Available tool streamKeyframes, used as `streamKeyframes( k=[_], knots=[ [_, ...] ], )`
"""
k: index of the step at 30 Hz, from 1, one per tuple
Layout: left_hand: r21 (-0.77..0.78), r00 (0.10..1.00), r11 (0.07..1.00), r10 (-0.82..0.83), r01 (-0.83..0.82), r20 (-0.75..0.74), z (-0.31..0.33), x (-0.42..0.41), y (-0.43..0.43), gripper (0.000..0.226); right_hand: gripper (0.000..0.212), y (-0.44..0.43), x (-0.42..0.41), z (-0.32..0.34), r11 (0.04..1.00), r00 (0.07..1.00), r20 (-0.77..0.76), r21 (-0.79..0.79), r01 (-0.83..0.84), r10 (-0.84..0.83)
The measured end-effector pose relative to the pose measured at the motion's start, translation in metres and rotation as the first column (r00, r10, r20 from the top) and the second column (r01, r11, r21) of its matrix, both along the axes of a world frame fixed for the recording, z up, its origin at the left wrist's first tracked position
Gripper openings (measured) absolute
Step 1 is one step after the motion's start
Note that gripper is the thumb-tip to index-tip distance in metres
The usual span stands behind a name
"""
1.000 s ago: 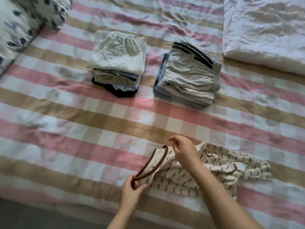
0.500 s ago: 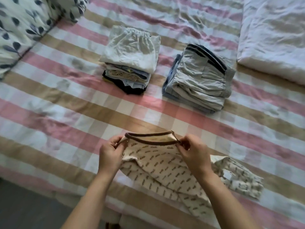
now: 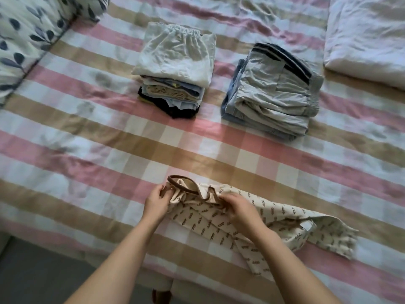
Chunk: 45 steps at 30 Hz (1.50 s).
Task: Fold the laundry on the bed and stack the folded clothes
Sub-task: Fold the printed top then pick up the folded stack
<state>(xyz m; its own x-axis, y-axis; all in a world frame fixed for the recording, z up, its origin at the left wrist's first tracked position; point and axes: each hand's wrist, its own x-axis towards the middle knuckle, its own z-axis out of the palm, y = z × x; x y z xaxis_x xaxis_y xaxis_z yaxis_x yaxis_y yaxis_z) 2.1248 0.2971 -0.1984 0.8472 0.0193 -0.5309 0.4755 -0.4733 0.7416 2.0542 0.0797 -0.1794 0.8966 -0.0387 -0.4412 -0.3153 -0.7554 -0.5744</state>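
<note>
Since half a second ago the garment [image 3: 285,216] has come down. Its brown band [image 3: 177,179], which was stretched taut between both hands, now sags in a loop on the bed [image 3: 87,137].

From my seat the bed fills the view, checked in pink, tan and white. I see a white quilt [image 3: 368,36] at the far right corner and a leaf-print pillow [image 3: 28,29] at the far left. Two folded stacks sit side by side mid-bed, well apart from the hands: the left stack [image 3: 175,55] topped in white, the right stack [image 3: 274,88] grey with dark stripes.

The garment, cream with a small dark print, lies at the near edge and trails off to the right. The left hand [image 3: 156,201] pinches the band's left end. The right hand [image 3: 241,209], fingers curled down, grips the cloth at the band's right end.
</note>
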Motion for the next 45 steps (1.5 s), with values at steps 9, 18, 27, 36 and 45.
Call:
streamKeyframes(
  k=[9, 18, 27, 36, 45],
  knots=[
    [-0.254, 0.957, 0.937, 0.182, -0.238, -0.224, 0.002, 0.004, 0.011, 0.018, 0.048, -0.014, 0.059, -0.001, 0.979, 0.96, -0.199, 0.083, -0.185, 0.198],
    [-0.383, 0.983, 0.905, 0.167, -0.183, -0.075, 0.073, 0.016, 0.002, 0.017, 0.015, -0.038, 0.037, 0.067, 0.939, 0.972, -0.015, 0.254, 0.231, -0.235],
    [-0.385, 0.947, 0.906, -0.047, 0.175, 0.319, 0.251, 0.02, -0.034, 0.019, 0.016, -0.1, -0.016, 0.257, 0.908, 0.792, 0.455, 0.104, 0.407, -0.407],
    [-0.27, 0.797, 0.911, -0.095, 0.311, 0.597, 0.363, 0.026, -0.049, 0.008, 0.013, -0.108, -0.049, 0.352, 0.845, 0.598, 0.659, 0.111, 0.524, -0.457],
    [-0.139, 0.665, 0.953, -0.08, 0.27, 0.743, 0.397, -0.001, -0.032, 0.025, 0.024, -0.077, -0.082, 0.368, 0.869, 0.572, 0.719, 0.09, 0.486, -0.395]
  ],
)
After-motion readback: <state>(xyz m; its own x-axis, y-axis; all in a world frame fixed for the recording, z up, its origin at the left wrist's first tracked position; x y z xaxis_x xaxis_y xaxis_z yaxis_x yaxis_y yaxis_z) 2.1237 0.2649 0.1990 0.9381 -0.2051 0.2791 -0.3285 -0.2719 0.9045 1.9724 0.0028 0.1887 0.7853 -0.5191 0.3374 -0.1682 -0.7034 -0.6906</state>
